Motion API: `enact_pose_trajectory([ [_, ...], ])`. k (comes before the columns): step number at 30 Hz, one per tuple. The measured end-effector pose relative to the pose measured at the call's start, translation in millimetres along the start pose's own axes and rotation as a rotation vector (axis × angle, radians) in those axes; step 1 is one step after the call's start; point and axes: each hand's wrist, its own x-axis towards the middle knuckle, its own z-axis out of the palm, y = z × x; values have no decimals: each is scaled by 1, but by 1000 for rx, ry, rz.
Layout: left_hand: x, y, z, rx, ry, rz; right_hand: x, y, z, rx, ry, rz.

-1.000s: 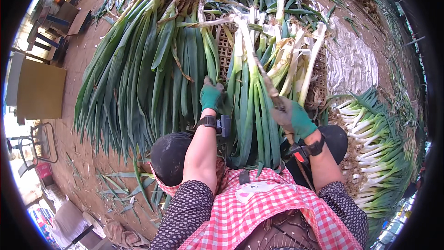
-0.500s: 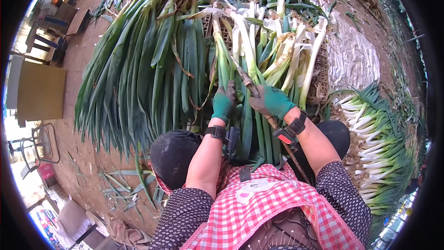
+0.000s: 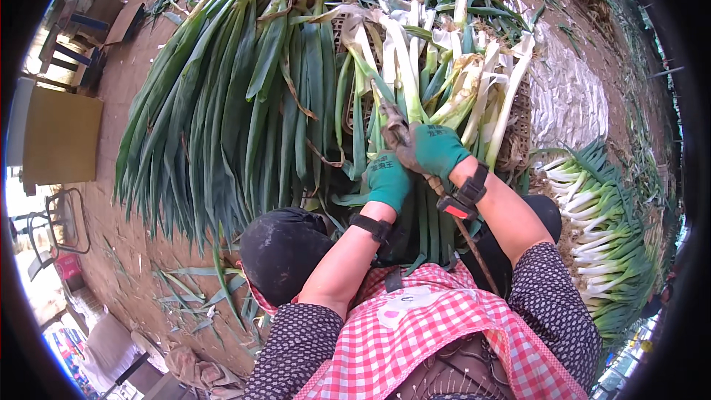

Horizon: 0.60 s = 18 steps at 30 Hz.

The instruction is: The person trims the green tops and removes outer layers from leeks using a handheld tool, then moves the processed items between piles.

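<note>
My right hand point(image 3: 437, 150), in a green glove with muddy fingers, is closed around a mud-coated nozzle-like tool point(image 3: 395, 122). A thin brown hose point(image 3: 474, 255) runs from it down past my lap. Just to the left and slightly nearer is my left hand point(image 3: 386, 181), gloved alike. It is closed at the leaves of a leek point(image 3: 368, 67), its fingers partly hidden. That leek slants toward the tool's tip. White-stemmed leeks point(image 3: 404, 67) lie with their root ends away from me, over a brown plastic crate point(image 3: 521, 107).
A big heap of untrimmed leeks point(image 3: 222, 118) spreads at left. At right, cleaned leeks point(image 3: 592, 215) lie in a row beside a white sheet point(image 3: 566, 89). Leaf scraps point(image 3: 207, 292) litter the dirt floor. A yellowish box point(image 3: 63, 133) stands far left.
My left hand has moved right, close beside my right hand, with its back turned up. The leek at the tool's tip now slants more to the right. My right hand has shifted little.
</note>
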Motion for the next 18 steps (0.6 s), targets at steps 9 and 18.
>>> enact_pose_trajectory([
  [9, -34, 31, 13, 224, -230, -103, 98, -8, -40, -8, 58, -51],
  [18, -29, 30, 9, 128, -328, -211, 148, -32, -49, -54, 74, -158],
])
